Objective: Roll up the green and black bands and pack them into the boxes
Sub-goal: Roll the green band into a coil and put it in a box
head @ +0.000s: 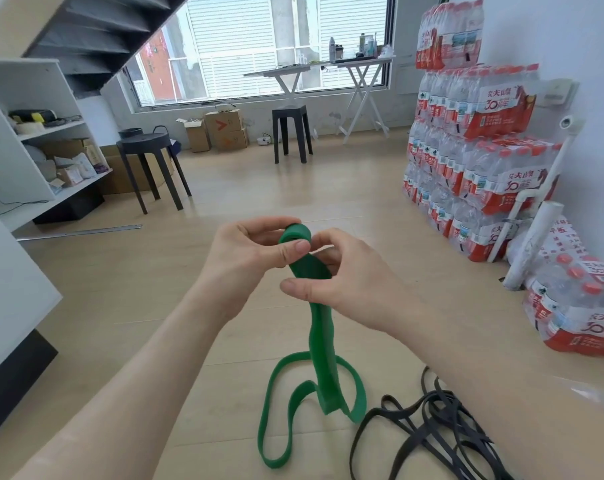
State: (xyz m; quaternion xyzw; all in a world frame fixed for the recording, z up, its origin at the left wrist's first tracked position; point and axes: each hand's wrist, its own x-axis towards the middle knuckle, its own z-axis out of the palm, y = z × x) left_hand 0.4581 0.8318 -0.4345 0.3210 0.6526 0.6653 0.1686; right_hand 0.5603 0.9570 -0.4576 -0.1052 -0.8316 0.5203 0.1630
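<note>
Both hands, left hand [248, 251] and right hand [342, 278], pinch the green band's [323, 344] rolled top end.

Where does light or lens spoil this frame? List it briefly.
Head view: the window is backlit and washed out; the wide lens bows the shelf at the left edge; the left hand, right hand and green band are sharp, softly lit.

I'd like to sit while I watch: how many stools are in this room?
2. A round black stool stands at left by the white shelves; a square black stool stands below the window, beside the folding tables. More may be outside the view.
</note>
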